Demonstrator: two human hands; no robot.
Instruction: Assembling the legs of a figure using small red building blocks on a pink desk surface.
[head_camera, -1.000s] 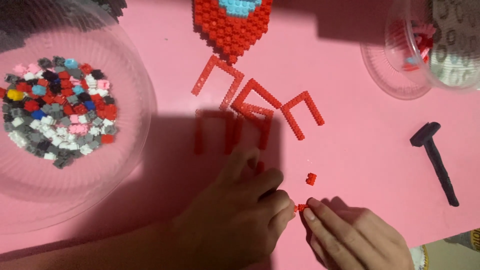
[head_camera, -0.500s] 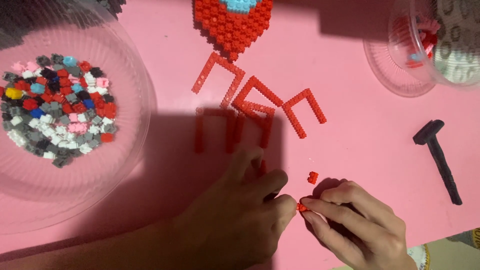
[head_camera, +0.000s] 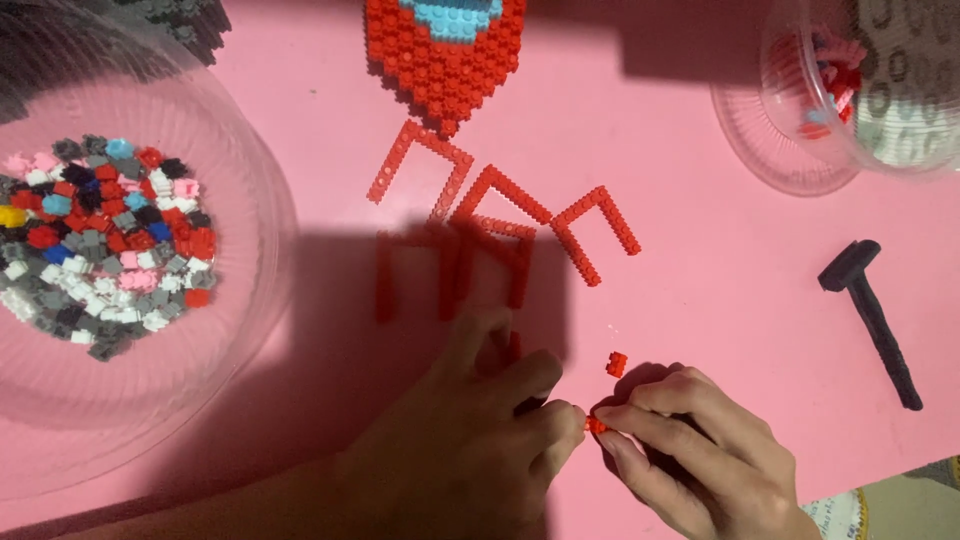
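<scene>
Right now both hands meet near the desk's bottom edge: the left hand and right hand press their fingertips together on a tiny red brick, each pinching it from its own side. A loose red brick lies just above the right hand, apart from it.

Judging from what lies about, the build is partly done. A large red heart-like piece with a blue patch sits at the top edge, finished as far as it shows. Below it, toward the middle, lie several thin red angle strips, some in the hands' shadow, not joined to the big piece. What is left seems to be more small joining.

At the left edge a clear bowl holds mixed bricks in grey, red, white, pink and blue. At the top right corner stands a clear tub. A black tool lies near the right edge, untouched.
</scene>
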